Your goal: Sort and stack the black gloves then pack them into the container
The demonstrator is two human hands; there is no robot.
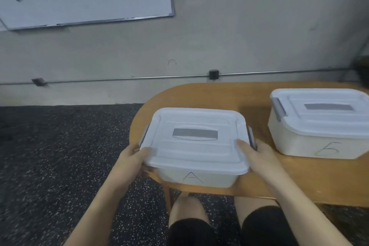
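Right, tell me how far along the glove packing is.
Nothing looks done: no black gloves show anywhere. In hand: the left hand and right hand grip the ends of container A, lid on, at the table edge. Container B sits closed to the right. Left: open a container, then sort, stack and pack the gloves. Whether any are already inside cannot be seen.

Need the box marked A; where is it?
In the head view, the box marked A sits at the table's near-left edge, held between both hands, left of the other box.
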